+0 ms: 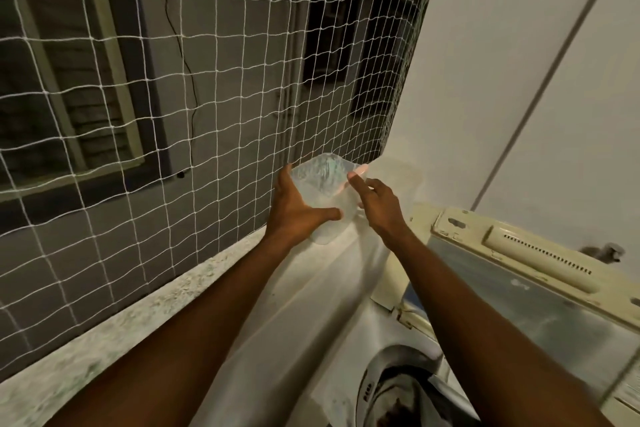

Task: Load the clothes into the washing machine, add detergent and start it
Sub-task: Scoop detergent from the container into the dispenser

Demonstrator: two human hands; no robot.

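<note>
A clear plastic container (323,180) with pale contents is held above the ledge, near the corner of the wall. My left hand (298,208) wraps around its left side and bottom. My right hand (375,201) touches its right upper rim with fingertips. Below right, the top-loading washing machine (408,308) stands with its lid (540,291) raised; the drum opening (398,392) shows dark clothes inside.
A white mesh net (173,97) covers the opening on the left above a speckled stone ledge (145,315). A second translucent container (398,173) stands in the corner behind my hands. A white wall with a pipe (550,80) rises on the right.
</note>
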